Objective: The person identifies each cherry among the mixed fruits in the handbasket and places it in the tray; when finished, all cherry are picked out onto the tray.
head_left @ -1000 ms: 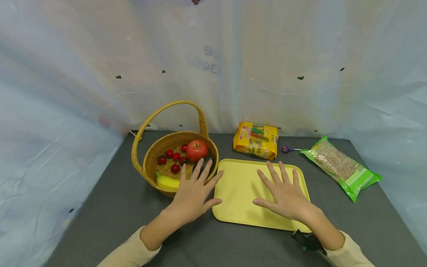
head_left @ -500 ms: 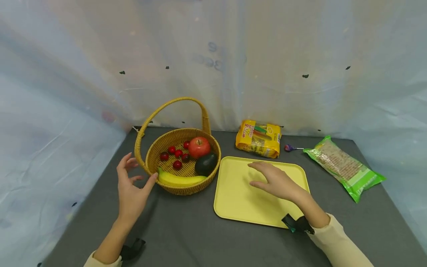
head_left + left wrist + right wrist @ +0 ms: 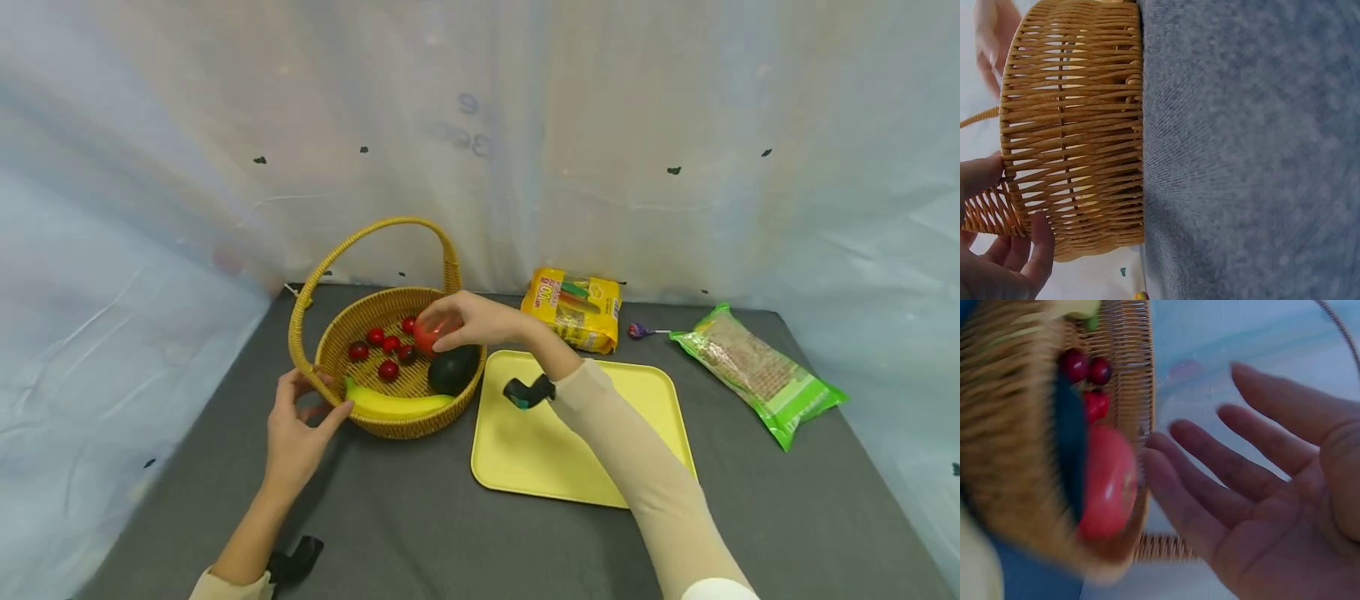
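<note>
A wicker basket with a tall arched handle stands at the left of the table. My left hand grips its rim where the handle joins; the left wrist view shows thumb and fingers around the woven side. Over the basket's right side reaches my right hand, partly covering a red apple. Seen from the right wrist, its fingers are spread and loosely bent beside the apple, holding nothing. Also inside the basket are a banana, several cherries and a dark avocado.
A yellow tray lies right of the basket, under the right forearm. Behind it sits a yellow snack package. Further right are a lollipop and a green-ended bag. Plastic sheeting hangs around the table.
My left hand has gone from over the basket's front to its left rim and taken hold there. The right hand has moved left from above the tray to the apple.
</note>
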Demonstrator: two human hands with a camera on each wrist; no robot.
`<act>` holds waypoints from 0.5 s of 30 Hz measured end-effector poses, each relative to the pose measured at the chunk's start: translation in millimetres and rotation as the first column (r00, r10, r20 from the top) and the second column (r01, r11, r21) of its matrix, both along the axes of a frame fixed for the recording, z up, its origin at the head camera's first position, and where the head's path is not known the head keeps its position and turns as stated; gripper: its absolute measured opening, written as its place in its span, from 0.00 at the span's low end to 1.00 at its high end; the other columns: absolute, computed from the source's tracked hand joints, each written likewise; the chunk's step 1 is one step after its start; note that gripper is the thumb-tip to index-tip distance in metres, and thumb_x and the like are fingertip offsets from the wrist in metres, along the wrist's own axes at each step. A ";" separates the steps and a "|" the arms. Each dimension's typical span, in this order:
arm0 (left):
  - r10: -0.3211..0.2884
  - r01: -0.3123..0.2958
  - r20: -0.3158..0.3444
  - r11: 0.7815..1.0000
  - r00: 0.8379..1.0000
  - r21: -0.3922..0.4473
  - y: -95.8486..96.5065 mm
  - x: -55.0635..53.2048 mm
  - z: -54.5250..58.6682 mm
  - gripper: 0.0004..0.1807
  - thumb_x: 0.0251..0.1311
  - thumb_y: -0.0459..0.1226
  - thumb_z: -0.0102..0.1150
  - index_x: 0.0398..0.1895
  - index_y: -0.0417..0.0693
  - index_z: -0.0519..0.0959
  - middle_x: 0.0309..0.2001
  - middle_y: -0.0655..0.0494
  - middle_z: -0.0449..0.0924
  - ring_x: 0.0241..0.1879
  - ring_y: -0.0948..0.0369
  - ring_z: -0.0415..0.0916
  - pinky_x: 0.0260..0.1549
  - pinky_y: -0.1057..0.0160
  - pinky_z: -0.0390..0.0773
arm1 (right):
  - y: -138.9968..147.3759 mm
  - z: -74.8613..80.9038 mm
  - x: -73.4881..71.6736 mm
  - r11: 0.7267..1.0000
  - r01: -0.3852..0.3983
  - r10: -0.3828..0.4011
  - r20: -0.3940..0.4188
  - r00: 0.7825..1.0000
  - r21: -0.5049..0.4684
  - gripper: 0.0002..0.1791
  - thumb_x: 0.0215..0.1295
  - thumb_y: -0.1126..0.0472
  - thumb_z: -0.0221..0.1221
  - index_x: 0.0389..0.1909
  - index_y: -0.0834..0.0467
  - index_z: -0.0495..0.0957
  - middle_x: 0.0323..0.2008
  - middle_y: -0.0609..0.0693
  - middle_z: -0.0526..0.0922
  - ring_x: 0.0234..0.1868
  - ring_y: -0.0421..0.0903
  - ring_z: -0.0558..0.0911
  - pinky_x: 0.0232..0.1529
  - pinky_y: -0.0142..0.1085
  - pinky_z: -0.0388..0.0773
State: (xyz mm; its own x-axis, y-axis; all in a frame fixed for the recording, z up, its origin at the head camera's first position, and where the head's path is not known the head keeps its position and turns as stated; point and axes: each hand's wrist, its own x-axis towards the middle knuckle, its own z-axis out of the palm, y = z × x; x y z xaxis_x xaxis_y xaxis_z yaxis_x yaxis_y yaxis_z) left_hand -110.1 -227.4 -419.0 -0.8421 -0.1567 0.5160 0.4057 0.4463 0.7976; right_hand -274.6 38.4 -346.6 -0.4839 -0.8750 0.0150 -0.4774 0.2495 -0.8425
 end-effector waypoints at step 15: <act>-0.007 0.008 -0.050 1.000 0.999 0.021 -1.0 2.0 -5.0 0.38 0.50 0.15 0.66 0.65 0.26 0.61 0.49 0.33 0.69 0.51 0.54 0.71 0.42 0.79 0.79 | -100.8 -18.3 -17.3 0.975 -0.085 0.059 0.130 0.990 0.207 0.27 0.64 0.69 0.66 0.65 0.63 0.74 0.65 0.57 0.73 0.68 0.53 0.69 0.53 0.31 0.79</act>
